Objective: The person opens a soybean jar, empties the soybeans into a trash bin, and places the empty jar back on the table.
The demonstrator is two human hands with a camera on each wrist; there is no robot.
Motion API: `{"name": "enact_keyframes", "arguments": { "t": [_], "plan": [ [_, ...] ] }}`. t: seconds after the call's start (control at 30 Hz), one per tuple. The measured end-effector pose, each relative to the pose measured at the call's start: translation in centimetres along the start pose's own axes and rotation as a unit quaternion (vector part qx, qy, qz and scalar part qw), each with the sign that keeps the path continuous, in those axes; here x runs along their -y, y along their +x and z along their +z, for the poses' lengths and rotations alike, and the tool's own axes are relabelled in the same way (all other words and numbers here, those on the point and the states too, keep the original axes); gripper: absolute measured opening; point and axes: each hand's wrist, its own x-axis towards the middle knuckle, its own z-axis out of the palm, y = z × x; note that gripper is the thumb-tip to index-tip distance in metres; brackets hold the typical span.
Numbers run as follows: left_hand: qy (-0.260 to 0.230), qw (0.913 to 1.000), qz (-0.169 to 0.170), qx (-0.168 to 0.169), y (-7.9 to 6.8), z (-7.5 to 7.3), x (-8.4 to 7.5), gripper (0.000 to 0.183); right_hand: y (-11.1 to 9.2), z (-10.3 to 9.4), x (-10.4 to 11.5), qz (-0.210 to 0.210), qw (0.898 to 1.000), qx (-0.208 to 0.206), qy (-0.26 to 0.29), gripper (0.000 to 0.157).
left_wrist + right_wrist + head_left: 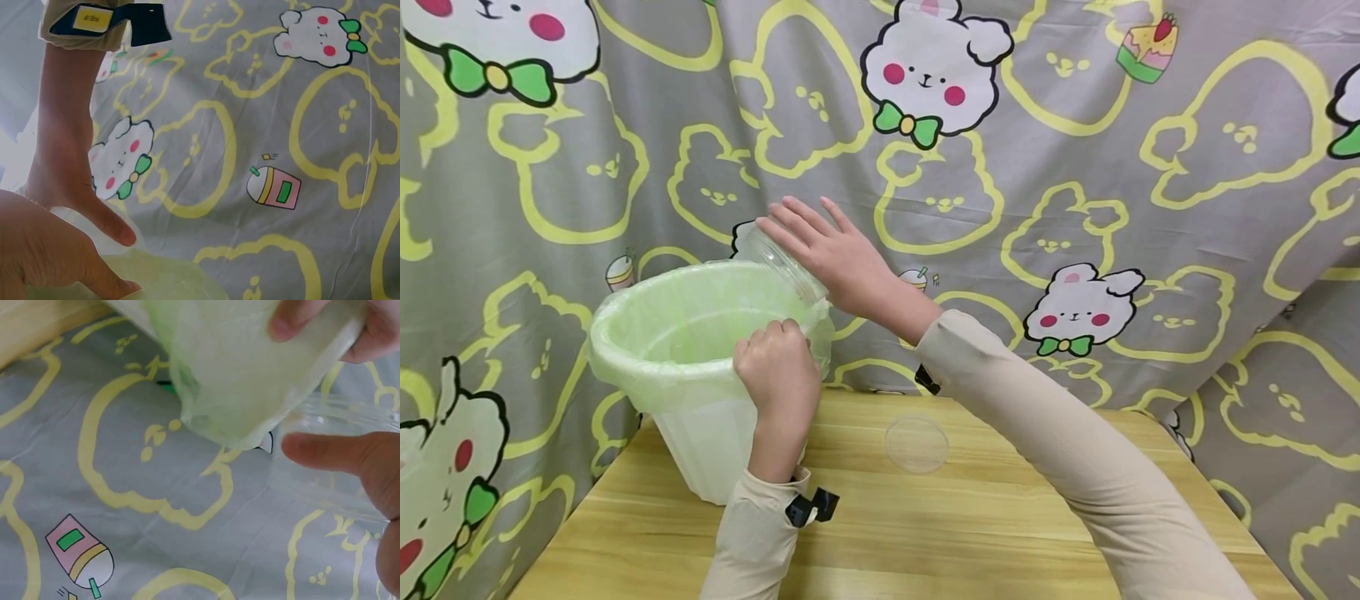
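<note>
A white bin [707, 450] stands on the left of the table, lined with a pale green plastic bag [658, 390] folded over its rim. My left hand [781, 367] grips the near right part of that rim, thumb on the bag in the left wrist view. At the rim's right side, my right hand [842, 258] holds a clear plastic container [784, 265] tilted over the bin. Its fingers lie extended along the container, while the right wrist view has the thumb [325, 452] against the wall. The bin's bottom is hidden.
On the wooden table [880, 525] lies a clear round lid [917, 444], right of the bin. A grey curtain [1075, 250] with rabbit drawings hangs close behind the bin and along the sides.
</note>
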Motion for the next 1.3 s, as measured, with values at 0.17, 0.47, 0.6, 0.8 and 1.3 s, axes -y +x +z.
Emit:
{"name": "enact_keyframes", "arguments": {
  "t": [0.17, 0.47, 0.6, 0.8, 1.3],
  "plan": [
    [-0.002, 1.0, 0.0, -0.002, 0.05, -0.08, 0.0, 0.019, -0.09, -0.01, 0.03, 0.002, 1.0, -0.007, -0.01, 0.087],
    [0.002, 0.9999, -0.005, 0.015, 0.02, -0.1, 0.06, 0.021, -0.08, 0.0, -0.02, 0.006, 1.0, -0.022, -0.013, 0.085],
    [0.002, 0.9999, -0.007, 0.015, 0.01, -0.06, 0.11, 0.021, -0.07, 0.11, 0.08, 0.012, 1.0, -0.025, -0.009, 0.084],
    [0.007, 0.9999, -0.005, 0.01, -0.13, 0.1, 0.11, 0.022, -0.32, 0.1, 0.07, 0.023, 0.998, -0.04, -0.036, 0.079],
    [0.009, 1.0, 0.002, -0.001, 0.08, 0.16, 0.09, 0.016, -0.68, 0.02, -0.5, 0.032, 0.999, -0.025, -0.029, 0.082]
  ]
}}
